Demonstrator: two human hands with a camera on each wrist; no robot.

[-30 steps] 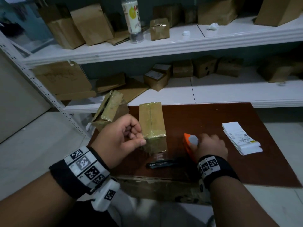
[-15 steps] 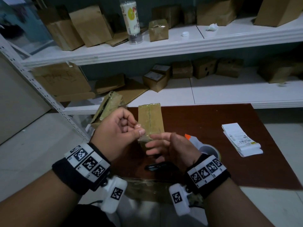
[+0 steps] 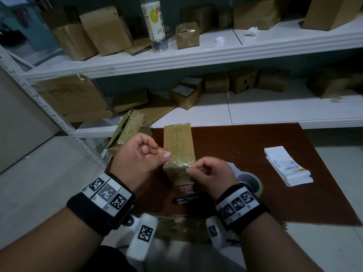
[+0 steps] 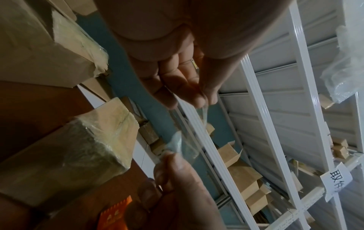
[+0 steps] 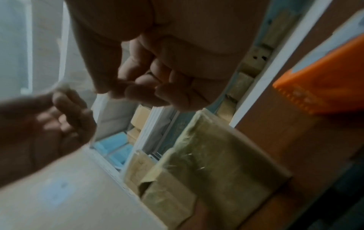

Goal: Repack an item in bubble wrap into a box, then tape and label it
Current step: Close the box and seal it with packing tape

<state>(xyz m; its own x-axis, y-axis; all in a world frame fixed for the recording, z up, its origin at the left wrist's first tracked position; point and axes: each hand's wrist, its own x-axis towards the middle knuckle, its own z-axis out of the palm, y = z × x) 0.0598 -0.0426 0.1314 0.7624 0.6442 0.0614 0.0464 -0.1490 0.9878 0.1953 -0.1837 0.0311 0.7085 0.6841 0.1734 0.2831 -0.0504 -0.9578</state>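
Both hands are up over the near end of the box (image 3: 179,148), with a strip of clear tape (image 4: 185,129) stretched between them. Left hand (image 3: 140,154): thumb and forefinger pinch one end of the tape, the other fingers curled into the palm. Right hand (image 3: 211,173): thumb and forefinger pinch the other end, the rest loosely curled. The tape hangs just above the box; whether it touches the box, I can't tell. The box sits lengthwise on the brown table (image 3: 255,154), already glossy with tape along its top and near end. The tape dispenser (image 3: 249,180), white with an orange blade edge, is just right of the box, mostly hidden behind the right wrist. A black pen (image 3: 185,199) lies in front of the box, near the table's front edge. A stack of labels (image 3: 285,165) lies well to the right of the box. A second taped box (image 3: 127,130) leans off to the left of the box, by the table's far left corner. White shelves (image 3: 196,54) with more cartons stand behind the box.
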